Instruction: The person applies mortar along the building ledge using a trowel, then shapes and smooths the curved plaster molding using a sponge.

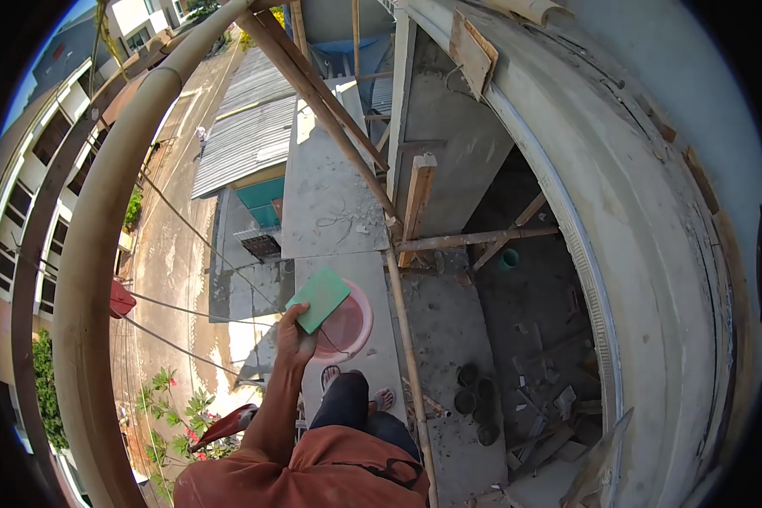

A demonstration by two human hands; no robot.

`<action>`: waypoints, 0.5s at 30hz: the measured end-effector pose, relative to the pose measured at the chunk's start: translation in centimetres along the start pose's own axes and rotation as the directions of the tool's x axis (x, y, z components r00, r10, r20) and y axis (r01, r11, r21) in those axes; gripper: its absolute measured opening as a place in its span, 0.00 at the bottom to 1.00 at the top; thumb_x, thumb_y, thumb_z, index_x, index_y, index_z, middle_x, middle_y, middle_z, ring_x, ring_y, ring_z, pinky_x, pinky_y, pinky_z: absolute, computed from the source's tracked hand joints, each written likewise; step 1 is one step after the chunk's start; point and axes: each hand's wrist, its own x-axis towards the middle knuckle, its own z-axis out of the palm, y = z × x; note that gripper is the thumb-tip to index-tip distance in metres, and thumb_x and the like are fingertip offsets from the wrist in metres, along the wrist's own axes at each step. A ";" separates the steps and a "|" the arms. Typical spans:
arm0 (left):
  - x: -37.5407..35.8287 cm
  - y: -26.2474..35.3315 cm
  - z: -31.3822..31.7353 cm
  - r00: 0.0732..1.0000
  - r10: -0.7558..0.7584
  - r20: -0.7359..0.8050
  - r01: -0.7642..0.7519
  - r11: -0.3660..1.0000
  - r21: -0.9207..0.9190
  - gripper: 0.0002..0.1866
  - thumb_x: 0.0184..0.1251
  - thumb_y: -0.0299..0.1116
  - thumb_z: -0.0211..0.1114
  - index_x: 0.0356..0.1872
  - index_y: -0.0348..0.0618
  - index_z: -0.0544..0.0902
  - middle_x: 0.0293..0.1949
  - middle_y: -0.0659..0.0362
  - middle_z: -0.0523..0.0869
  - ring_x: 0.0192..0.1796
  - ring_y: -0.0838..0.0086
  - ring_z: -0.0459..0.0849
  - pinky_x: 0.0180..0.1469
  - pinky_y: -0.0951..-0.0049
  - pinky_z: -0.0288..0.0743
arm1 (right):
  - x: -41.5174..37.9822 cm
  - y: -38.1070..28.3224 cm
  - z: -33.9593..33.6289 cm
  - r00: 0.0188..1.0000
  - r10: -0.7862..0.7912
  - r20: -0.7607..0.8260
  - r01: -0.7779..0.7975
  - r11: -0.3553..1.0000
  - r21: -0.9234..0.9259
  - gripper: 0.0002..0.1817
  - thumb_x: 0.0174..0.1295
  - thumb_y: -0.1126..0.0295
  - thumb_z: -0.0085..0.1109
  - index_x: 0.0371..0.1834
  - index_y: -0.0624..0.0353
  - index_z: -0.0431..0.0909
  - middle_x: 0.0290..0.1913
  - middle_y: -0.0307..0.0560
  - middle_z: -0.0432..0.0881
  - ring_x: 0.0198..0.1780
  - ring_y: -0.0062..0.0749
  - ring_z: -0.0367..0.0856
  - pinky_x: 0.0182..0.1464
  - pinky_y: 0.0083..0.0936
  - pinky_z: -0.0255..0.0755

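My left hand [295, 340] is closed around the edge of a flat green rectangular board [320, 300], thumb on its near face. Whether the board has a handle underneath is hidden. Just beyond and partly behind it, a round pink basin [366, 315] rests on the grey walkway. Its inside looks pinkish, and I cannot make out what it contains. My right hand is out of view. Below the basin my sandalled feet stand on the same walkway.
Bamboo poles [411, 372] run along and across the scaffold. A thick pole [102, 254] curves at left, above the street. On the right is a long concrete ledge [584, 161]. Several dark buckets [466, 401] and rubble [559, 406] lie on the lower floor.
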 end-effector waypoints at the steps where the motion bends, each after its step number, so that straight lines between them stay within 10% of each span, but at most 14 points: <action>1: 0.9 0.4 0.8 1.000 0.014 0.009 -0.014 1.000 0.005 0.24 0.61 0.29 0.68 0.58 0.36 0.76 0.51 0.55 0.85 0.52 0.64 0.85 0.59 0.66 0.76 | 2.1 0.8 1.7 0.921 -0.388 -0.038 0.351 0.868 -0.352 0.17 0.74 0.66 0.54 0.60 0.64 0.73 0.39 0.54 0.77 0.42 0.42 0.78 0.45 0.38 0.73; 2: 1.9 0.7 1.2 1.000 0.025 0.013 -0.026 1.000 0.013 0.24 0.61 0.29 0.68 0.58 0.36 0.76 0.51 0.54 0.85 0.53 0.64 0.85 0.59 0.66 0.76 | 4.6 1.6 3.7 0.717 -0.694 0.065 0.555 0.512 -0.656 0.18 0.72 0.67 0.55 0.61 0.62 0.75 0.40 0.57 0.77 0.44 0.47 0.77 0.46 0.41 0.72; 4: 4.9 1.3 0.8 0.999 0.020 0.040 -0.021 1.000 0.014 0.24 0.61 0.29 0.67 0.58 0.36 0.76 0.52 0.54 0.85 0.54 0.64 0.85 0.60 0.66 0.76 | 9.3 1.7 7.5 0.815 -0.578 0.031 0.543 0.745 -0.388 0.20 0.68 0.65 0.57 0.62 0.57 0.77 0.43 0.62 0.77 0.46 0.57 0.76 0.47 0.45 0.72; 9: 11.4 2.5 1.7 1.000 0.010 0.013 -0.010 1.000 0.029 0.21 0.63 0.27 0.65 0.57 0.33 0.76 0.51 0.54 0.85 0.53 0.63 0.85 0.59 0.65 0.79 | 18.8 -0.3 15.5 0.876 -0.447 0.181 0.480 0.840 -0.251 0.22 0.69 0.59 0.57 0.61 0.60 0.78 0.53 0.66 0.80 0.58 0.57 0.77 0.59 0.48 0.70; 12: 14.7 3.2 3.7 1.000 -0.029 0.010 0.028 0.997 0.074 0.21 0.62 0.28 0.65 0.56 0.33 0.77 0.49 0.55 0.86 0.49 0.64 0.86 0.54 0.65 0.81 | 26.4 4.8 20.9 0.918 -0.386 0.093 0.383 0.799 -0.463 0.27 0.68 0.54 0.59 0.65 0.57 0.76 0.59 0.65 0.79 0.65 0.50 0.75 0.67 0.47 0.66; 15: 19.1 3.2 2.5 0.999 -0.040 -0.026 0.042 0.995 0.085 0.19 0.61 0.28 0.65 0.54 0.34 0.78 0.47 0.55 0.86 0.45 0.65 0.87 0.49 0.67 0.81 | 27.1 -6.7 21.2 0.959 -0.274 0.070 0.276 0.854 -0.442 0.32 0.67 0.49 0.56 0.66 0.62 0.75 0.56 0.67 0.82 0.60 0.58 0.79 0.62 0.48 0.70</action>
